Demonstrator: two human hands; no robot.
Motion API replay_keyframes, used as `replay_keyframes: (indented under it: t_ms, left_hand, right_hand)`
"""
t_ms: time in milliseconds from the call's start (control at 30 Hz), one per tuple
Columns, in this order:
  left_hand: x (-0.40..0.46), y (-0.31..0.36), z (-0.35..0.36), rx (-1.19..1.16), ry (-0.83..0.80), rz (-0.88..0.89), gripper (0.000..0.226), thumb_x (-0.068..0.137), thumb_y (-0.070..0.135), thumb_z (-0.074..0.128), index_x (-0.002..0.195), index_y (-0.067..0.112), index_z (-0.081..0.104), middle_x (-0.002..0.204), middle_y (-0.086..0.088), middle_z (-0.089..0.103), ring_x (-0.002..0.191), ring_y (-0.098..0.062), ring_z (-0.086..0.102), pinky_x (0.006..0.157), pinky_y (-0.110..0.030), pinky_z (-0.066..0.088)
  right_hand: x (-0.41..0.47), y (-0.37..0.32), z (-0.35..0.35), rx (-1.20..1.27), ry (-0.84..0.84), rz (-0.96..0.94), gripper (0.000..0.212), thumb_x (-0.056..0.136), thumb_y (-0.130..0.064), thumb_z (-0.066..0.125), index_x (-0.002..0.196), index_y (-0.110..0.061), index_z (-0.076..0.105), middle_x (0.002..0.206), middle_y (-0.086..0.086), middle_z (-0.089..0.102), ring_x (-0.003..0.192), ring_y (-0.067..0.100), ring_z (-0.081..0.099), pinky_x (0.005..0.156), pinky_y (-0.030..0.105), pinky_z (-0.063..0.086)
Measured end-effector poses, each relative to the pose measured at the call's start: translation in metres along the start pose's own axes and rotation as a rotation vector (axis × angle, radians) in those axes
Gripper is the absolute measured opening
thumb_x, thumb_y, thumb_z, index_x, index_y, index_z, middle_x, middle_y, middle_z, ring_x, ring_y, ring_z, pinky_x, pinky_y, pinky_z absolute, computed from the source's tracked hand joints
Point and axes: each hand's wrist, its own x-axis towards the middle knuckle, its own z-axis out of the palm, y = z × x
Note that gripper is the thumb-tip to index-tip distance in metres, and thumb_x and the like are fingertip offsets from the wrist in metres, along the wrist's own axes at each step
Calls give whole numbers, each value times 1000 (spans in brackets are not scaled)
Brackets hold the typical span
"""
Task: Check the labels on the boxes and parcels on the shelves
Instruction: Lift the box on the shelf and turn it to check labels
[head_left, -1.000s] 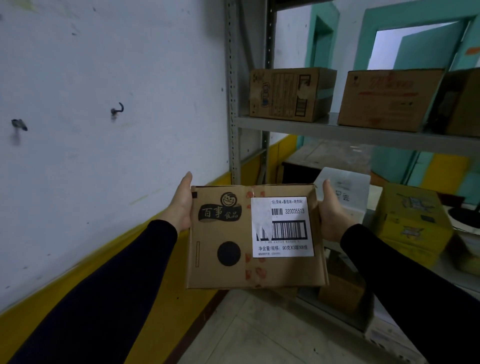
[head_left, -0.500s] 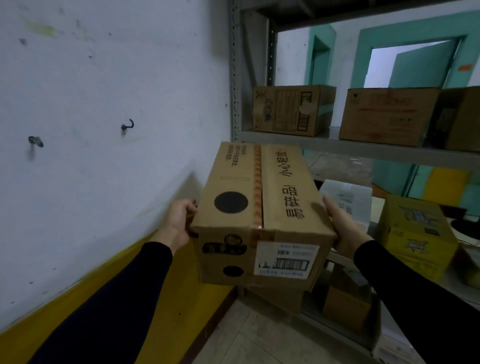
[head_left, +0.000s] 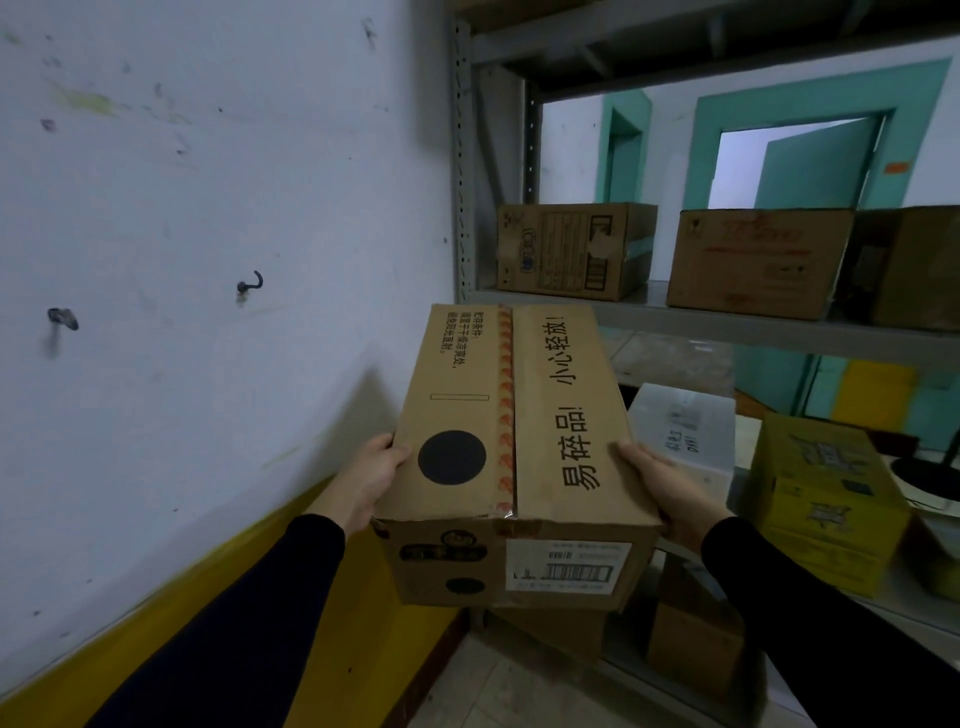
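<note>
I hold a long brown cardboard box (head_left: 519, 447) level in front of me, its taped top face up and its far end at the grey metal shelf (head_left: 727, 325). My left hand (head_left: 371, 480) grips its left side and my right hand (head_left: 662, 491) its right side. A white barcode label (head_left: 569, 566) sits on the near end face, next to a dark logo and a black dot. The top carries a black dot, an orange tape seam and black Chinese print.
Two brown boxes (head_left: 574, 252) (head_left: 756, 262) stand on the upper shelf. On the lower shelf sit a white box (head_left: 685, 431) and a yellow box (head_left: 826, 499). More brown boxes (head_left: 696, 644) lie on the floor level below. The white wall (head_left: 208, 260) with two hooks runs along the left.
The box tipped from its labelled face toward me to lying level with the top up, then moved forward toward the shelf. Both hands stayed on its sides.
</note>
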Motion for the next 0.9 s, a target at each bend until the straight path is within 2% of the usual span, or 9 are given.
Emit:
replay_keyframes:
  t_ms: [167,367,467,533,600,667,733,800,900]
  left_hand:
    - [3,7,0,-105,-67,52,21,103,16,49,122,21,56,114,-12,68,107,-33,63,93,-53,52]
    - [3,23,1,-74,-162,109,39,95,5,53,127,27,57,117,-13,69,112,-35,60,100,-55,47]
    - [4,28,-1,-96,-122,133,42,94,1,53,129,25,48,119,-15,62,107,-31,58,94,-50,48]
    - [7,28,-3,-135,-48,173,34,92,1,54,122,16,45,122,-16,55,108,-32,55,93,-50,46]
    - [10,35,-2,-199,29,176,21,95,14,55,112,12,42,123,-17,52,114,-35,52,96,-50,44]
    - [11,43,0,-152,24,121,37,100,37,52,128,16,39,139,-11,48,122,-34,49,105,-53,40]
    - [7,47,2,18,-56,97,56,103,50,41,151,28,24,148,3,37,137,-31,38,112,-54,29]
    - [6,45,4,108,-137,110,57,105,43,37,157,32,16,151,5,35,141,-27,34,113,-50,28]
    - [4,38,1,133,-166,93,55,106,32,39,157,33,18,154,1,38,138,-26,38,112,-49,30]
  right_hand:
    - [-4,-6,-2,7,4,-54,21,104,-33,50,124,-30,55,106,11,68,95,29,66,67,41,51]
    - [-5,-14,-7,-46,-18,-137,26,103,-33,50,128,-40,53,116,10,68,104,31,67,75,45,55]
    - [-3,-15,-15,1,-50,-195,36,101,-24,54,134,-39,50,123,9,65,111,32,64,82,49,55]
    - [0,-16,-20,38,-45,-243,42,98,-20,58,137,-32,48,131,9,60,117,31,60,88,49,54]
    - [3,-21,-19,13,-3,-286,44,96,-31,60,138,-30,46,137,6,56,121,27,56,89,47,51]
    - [4,-28,-14,-85,-21,-272,60,95,-52,57,149,-41,34,140,-3,51,126,24,50,98,52,47]
    - [5,-30,-6,-223,-68,-266,57,98,-55,50,150,-53,26,134,-7,54,122,23,53,97,53,47]
    - [7,-25,-3,-299,-65,-260,49,102,-47,47,148,-53,30,127,-4,61,114,24,59,94,55,51]
    - [10,-14,-2,-295,-64,-235,48,104,-39,47,148,-51,31,124,3,63,112,27,62,96,57,51]
